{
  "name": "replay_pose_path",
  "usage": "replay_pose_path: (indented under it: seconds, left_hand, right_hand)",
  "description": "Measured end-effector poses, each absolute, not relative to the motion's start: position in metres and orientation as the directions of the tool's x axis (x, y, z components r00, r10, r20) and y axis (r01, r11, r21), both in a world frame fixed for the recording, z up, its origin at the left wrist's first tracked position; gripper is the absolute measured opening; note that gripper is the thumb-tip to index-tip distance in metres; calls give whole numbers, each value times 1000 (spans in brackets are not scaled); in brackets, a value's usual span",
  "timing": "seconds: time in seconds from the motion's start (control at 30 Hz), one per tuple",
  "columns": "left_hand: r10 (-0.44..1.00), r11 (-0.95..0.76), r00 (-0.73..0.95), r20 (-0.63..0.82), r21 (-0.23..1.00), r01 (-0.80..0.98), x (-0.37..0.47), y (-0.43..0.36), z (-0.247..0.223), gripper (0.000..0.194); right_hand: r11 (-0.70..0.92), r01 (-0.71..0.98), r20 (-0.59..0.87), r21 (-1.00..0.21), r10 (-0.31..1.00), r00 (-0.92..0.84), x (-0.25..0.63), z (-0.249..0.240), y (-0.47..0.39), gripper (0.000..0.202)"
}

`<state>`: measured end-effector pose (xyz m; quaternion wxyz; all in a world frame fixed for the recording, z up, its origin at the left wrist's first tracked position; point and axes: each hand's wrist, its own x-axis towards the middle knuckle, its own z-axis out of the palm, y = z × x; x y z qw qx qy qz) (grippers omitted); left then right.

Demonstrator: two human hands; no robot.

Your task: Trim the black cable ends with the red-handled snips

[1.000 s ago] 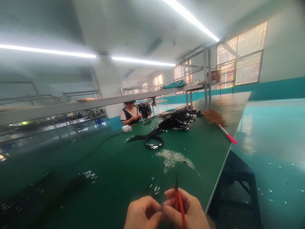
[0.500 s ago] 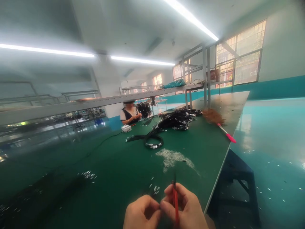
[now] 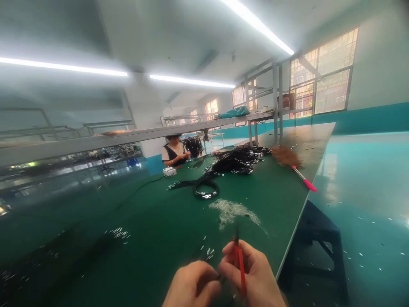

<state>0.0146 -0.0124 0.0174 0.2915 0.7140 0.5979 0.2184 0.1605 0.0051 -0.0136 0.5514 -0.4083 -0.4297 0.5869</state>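
Red-handled pliers (image 3: 241,264) with narrow dark jaws point away from me, held in my right hand (image 3: 255,273). The fingers of that hand are closed around the handles. Close beside it on the left, my left hand (image 3: 193,283) is closed, thumb and fingers bent together. A small dark piece shows at its fingertips, too blurred to name. Just beyond my left hand lie silver-tipped cable ends (image 3: 209,253) on the green tabletop (image 3: 153,238). A tangle of clear, thin strands (image 3: 234,212) lies past the pliers' tip.
Black cable bundles (image 3: 236,160) and a coiled bundle (image 3: 206,195) lie farther back. More dark cables (image 3: 118,234) are at left. A brown duster with a pink handle (image 3: 309,185) rests by the right edge. A stool (image 3: 322,238) stands below. Another person (image 3: 174,153) sits across.
My right hand and the pliers have shifted slightly right and tilted, the red handles showing more apart. My left hand has moved slightly, leaving a small gap between the hands.
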Motion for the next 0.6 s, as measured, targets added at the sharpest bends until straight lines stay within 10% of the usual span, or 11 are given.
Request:
replay_pose_path:
  seconds: [0.33, 0.6]
  left_hand:
    - [945, -322, 286, 157, 596, 735, 18, -14, 10, 30]
    - [992, -116, 114, 56, 763, 636, 13, -10, 15, 24]
  right_hand:
    - [-115, -264, -53, -958, 971, -232, 165, -31, 10, 41]
    - [73, -15, 74, -997, 976, -207, 186, -53, 2, 64]
